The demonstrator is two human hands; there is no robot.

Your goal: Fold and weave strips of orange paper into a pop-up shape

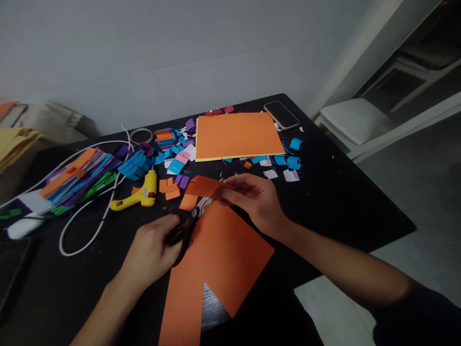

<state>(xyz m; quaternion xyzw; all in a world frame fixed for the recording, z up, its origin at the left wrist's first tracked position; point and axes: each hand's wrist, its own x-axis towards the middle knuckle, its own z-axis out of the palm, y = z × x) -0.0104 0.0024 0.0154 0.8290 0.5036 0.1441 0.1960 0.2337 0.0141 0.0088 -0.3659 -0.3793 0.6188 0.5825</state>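
My left hand (pixel 153 245) is wrapped around the black handles of a pair of scissors (pixel 197 211). Their metal blades point up and right, with an orange paper strip (pixel 203 186) at them. Between thumb and fingers, my right hand (pixel 254 199) pinches that strip near the blade tips. Below the scissors lies a larger orange sheet (pixel 234 254), set at an angle. A long orange piece (pixel 183 298) runs beside it to the bottom edge of the view. Where exactly the blades meet the paper is hard to make out.
An orange sheet over a yellow one (pixel 239 137) lies at the back, with small paper pieces around it. A phone (pixel 281 115) rests near the far corner. On the left are a yellow glue gun (pixel 144 192), a white cable (pixel 63 235) and bundled coloured strips (pixel 82 173).
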